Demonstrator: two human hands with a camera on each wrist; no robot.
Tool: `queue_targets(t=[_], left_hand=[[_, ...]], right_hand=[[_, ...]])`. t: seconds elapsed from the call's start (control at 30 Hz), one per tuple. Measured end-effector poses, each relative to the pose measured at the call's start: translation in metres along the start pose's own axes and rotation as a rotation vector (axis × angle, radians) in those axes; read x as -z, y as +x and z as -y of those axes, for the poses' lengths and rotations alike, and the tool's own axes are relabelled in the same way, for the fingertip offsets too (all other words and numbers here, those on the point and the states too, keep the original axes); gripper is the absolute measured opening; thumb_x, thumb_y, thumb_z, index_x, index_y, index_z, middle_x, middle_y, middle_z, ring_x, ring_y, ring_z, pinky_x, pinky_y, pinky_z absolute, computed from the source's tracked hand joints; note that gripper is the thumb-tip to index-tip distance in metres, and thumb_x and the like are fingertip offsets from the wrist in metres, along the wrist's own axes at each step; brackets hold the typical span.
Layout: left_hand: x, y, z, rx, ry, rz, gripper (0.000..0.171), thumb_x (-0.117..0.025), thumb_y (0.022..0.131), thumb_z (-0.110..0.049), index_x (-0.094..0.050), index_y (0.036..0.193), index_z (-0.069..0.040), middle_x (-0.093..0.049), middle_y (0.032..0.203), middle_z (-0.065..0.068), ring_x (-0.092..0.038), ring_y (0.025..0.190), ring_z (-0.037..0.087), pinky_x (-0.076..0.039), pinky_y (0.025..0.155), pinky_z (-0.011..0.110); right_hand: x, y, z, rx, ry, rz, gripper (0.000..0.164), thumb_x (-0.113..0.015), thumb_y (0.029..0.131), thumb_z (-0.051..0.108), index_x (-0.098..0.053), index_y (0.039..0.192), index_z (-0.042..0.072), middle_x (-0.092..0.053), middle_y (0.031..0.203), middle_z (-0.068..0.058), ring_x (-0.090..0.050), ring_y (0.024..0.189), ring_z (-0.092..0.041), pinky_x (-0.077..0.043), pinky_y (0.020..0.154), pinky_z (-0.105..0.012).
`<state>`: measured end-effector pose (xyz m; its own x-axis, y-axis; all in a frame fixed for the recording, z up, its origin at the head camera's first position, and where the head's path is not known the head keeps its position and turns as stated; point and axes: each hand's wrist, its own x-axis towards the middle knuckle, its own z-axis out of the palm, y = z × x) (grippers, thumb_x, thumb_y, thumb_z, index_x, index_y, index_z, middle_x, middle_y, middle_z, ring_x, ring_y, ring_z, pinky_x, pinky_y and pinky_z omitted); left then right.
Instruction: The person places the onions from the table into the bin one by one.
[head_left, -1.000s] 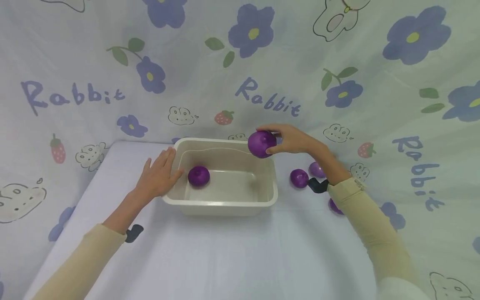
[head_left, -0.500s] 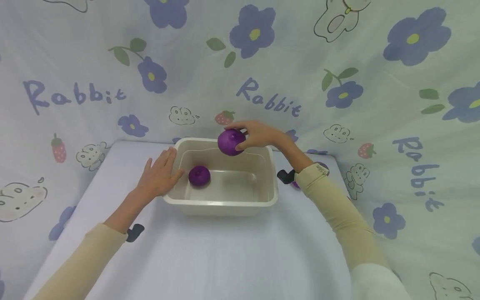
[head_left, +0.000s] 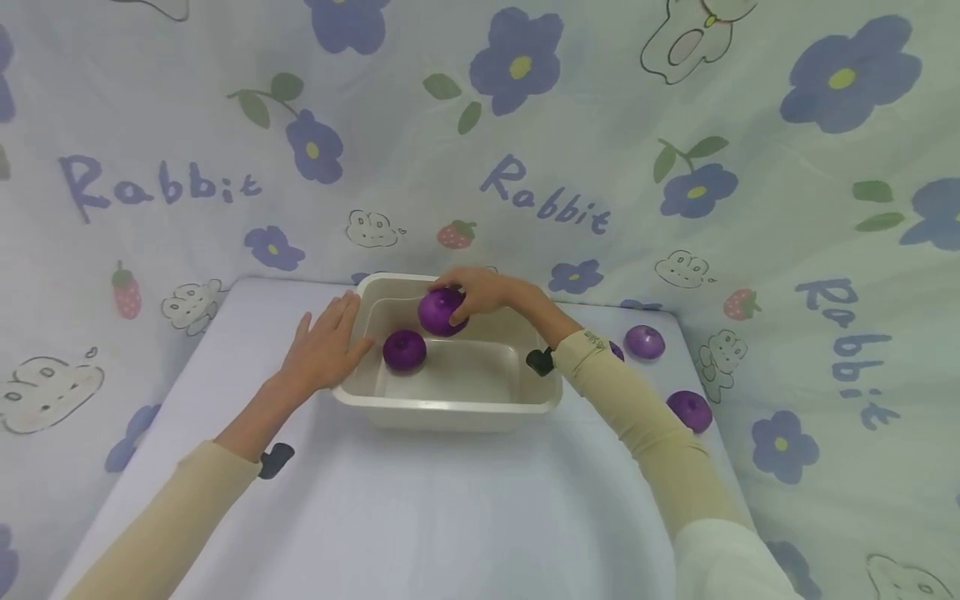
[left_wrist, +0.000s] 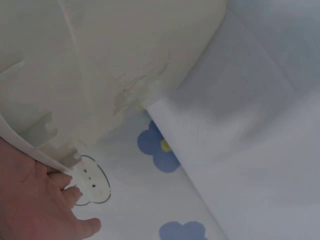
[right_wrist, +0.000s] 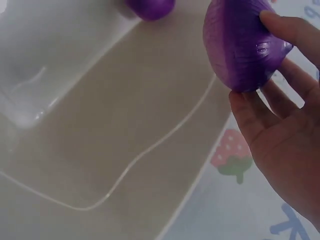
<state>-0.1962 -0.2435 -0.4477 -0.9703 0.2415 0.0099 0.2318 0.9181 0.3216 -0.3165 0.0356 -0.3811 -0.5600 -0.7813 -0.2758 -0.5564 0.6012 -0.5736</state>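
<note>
My right hand point(head_left: 486, 290) holds a purple onion point(head_left: 440, 313) over the back of a cream plastic bin point(head_left: 450, 407). In the right wrist view, the thumb and fingertips pinch this onion point(right_wrist: 242, 47) around its pointed end. Another purple onion point(head_left: 404, 352) lies inside the bin at the left, just in front of the held one. At the bin's left rim rests my left hand point(head_left: 324, 346), its fingers straight. The left wrist view catches that hand point(left_wrist: 40, 200) against the rim, beside the bin's outer wall point(left_wrist: 135, 50).
To the right of the bin, onions lie on the white tabletop point(head_left: 480, 508): one at the back point(head_left: 645, 342), one near the right edge point(head_left: 690, 412), and another point(head_left: 617, 351) mostly hidden by the right sleeve. A curtain printed with flowers point(head_left: 517, 65) hangs close behind.
My right hand has carried the onion leftward from the bin's right rim and lowered it toward the bin's inside. The left hand stays on the left rim.
</note>
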Motion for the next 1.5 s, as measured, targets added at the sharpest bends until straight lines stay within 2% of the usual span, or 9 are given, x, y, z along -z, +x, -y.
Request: queue_targets(t=[0.1,0.3,0.43,0.6,0.73,0.97,1.2,1.5], left_hand=[[0.000,0.000,-0.001,0.005,0.003,0.012,0.076,-0.047,0.105,-0.037,-0.012,0.156,0.007,-0.013,0.162,0.026,-0.014,0.147,0.045,-0.004,0.112,0.070],[0.002,-0.001,-0.002,0.009,0.016,0.017,0.076,-0.045,0.105,-0.039,-0.013,0.156,0.007,-0.013,0.162,0.025,-0.013,0.148,0.044,-0.004,0.113,0.069],[0.001,-0.001,-0.001,0.007,0.018,0.012,0.076,-0.045,0.105,-0.039,-0.014,0.156,0.007,-0.013,0.162,0.025,-0.013,0.148,0.044,-0.004,0.113,0.069],[-0.001,0.000,-0.002,0.010,0.015,0.012,0.076,-0.046,0.105,-0.038,-0.014,0.156,0.008,-0.013,0.162,0.026,-0.013,0.147,0.044,-0.004,0.113,0.069],[-0.002,0.000,-0.003,0.009,0.008,0.013,0.075,-0.046,0.105,-0.037,-0.014,0.156,0.008,-0.013,0.162,0.025,-0.013,0.148,0.044,-0.004,0.113,0.069],[0.001,-0.001,-0.007,-0.001,0.017,0.020,0.075,-0.045,0.105,-0.039,-0.014,0.156,0.008,-0.012,0.163,0.025,-0.013,0.148,0.044,-0.004,0.113,0.069],[0.003,-0.003,-0.007,-0.001,0.024,0.008,0.076,-0.045,0.104,-0.040,-0.015,0.155,0.008,-0.013,0.162,0.025,-0.014,0.147,0.044,-0.005,0.113,0.069],[0.003,-0.002,-0.005,0.028,0.019,0.030,0.077,-0.046,0.105,-0.038,-0.012,0.156,0.007,-0.010,0.163,0.025,-0.011,0.148,0.044,-0.003,0.114,0.068]], right_hand=[[-0.009,0.006,-0.003,-0.030,-0.020,0.035,0.070,-0.078,0.085,0.011,-0.049,0.149,0.011,-0.049,0.148,-0.011,-0.045,0.134,-0.026,-0.035,0.110,-0.033],[-0.026,0.019,-0.010,-0.018,-0.013,0.113,0.072,-0.076,0.087,0.009,-0.043,0.152,0.010,-0.040,0.155,-0.010,-0.039,0.140,-0.025,-0.032,0.112,-0.029],[-0.034,0.024,-0.011,-0.002,-0.060,0.142,0.072,-0.077,0.085,0.009,-0.046,0.150,0.009,-0.044,0.153,-0.009,-0.040,0.139,-0.023,-0.032,0.111,-0.028],[-0.048,0.030,-0.013,0.000,-0.019,0.187,0.071,-0.078,0.083,0.006,-0.050,0.148,0.013,-0.047,0.151,-0.008,-0.044,0.136,-0.023,-0.037,0.107,-0.028],[-0.061,0.036,-0.014,-0.002,0.000,0.207,0.071,-0.079,0.082,0.005,-0.051,0.147,0.015,-0.047,0.151,-0.007,-0.046,0.134,-0.025,-0.039,0.105,-0.027],[-0.077,0.043,-0.010,0.044,-0.061,0.238,0.069,-0.079,0.084,0.008,-0.052,0.147,0.014,-0.045,0.151,-0.011,-0.046,0.133,-0.027,-0.039,0.106,-0.028],[-0.092,0.054,-0.002,0.038,-0.101,0.270,0.071,-0.081,0.083,0.012,-0.051,0.148,0.016,-0.049,0.146,-0.008,-0.045,0.131,-0.018,-0.035,0.107,-0.024],[-0.111,0.066,0.003,0.036,-0.152,0.291,0.068,-0.083,0.082,0.017,-0.055,0.144,0.016,-0.052,0.143,-0.007,-0.045,0.129,-0.018,-0.033,0.109,-0.027]])
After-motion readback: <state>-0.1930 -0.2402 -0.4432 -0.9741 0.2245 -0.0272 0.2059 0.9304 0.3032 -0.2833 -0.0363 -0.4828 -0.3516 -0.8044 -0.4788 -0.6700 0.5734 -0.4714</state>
